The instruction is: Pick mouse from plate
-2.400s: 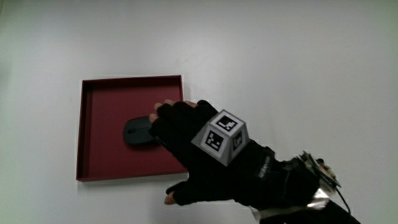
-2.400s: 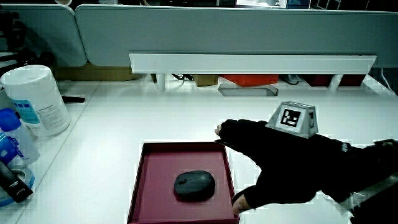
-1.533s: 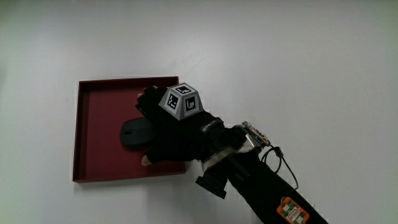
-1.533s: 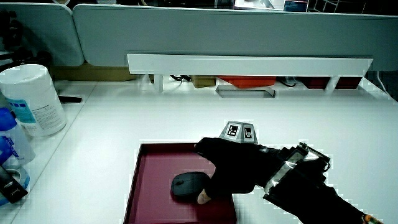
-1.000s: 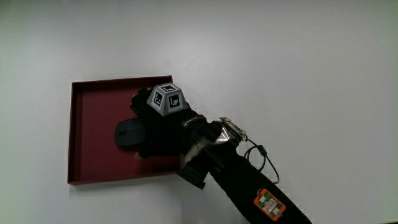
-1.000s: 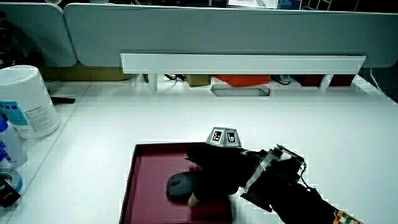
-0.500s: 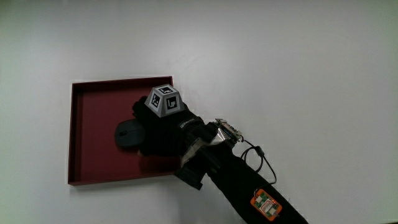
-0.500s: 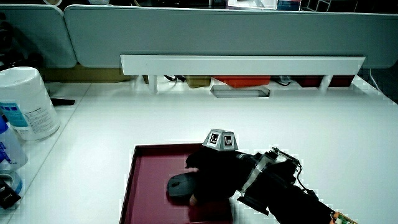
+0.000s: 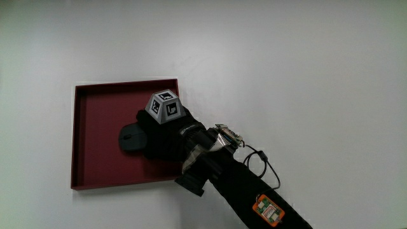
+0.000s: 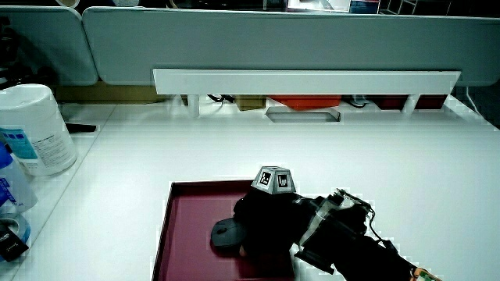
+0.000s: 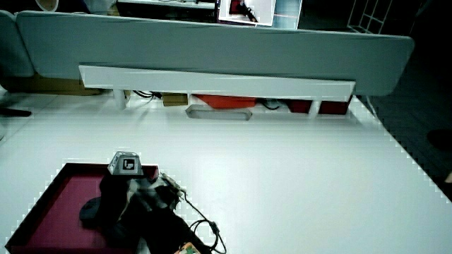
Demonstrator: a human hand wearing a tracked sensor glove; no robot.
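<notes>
The table (image 9: 305,76) is plain white, with a low grey partition (image 10: 312,31) at its edge. A dark red plate (image 9: 95,108) lies on it. The hand (image 9: 166,130) is curled over the mouse (image 9: 129,136), gripping it inside the plate. A white tub (image 10: 35,129) stands well apart.

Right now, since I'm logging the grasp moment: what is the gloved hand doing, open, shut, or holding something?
The black-gloved hand: closed over the dark oval computer mouse, which still lies in the square dark-red plate.
</notes>
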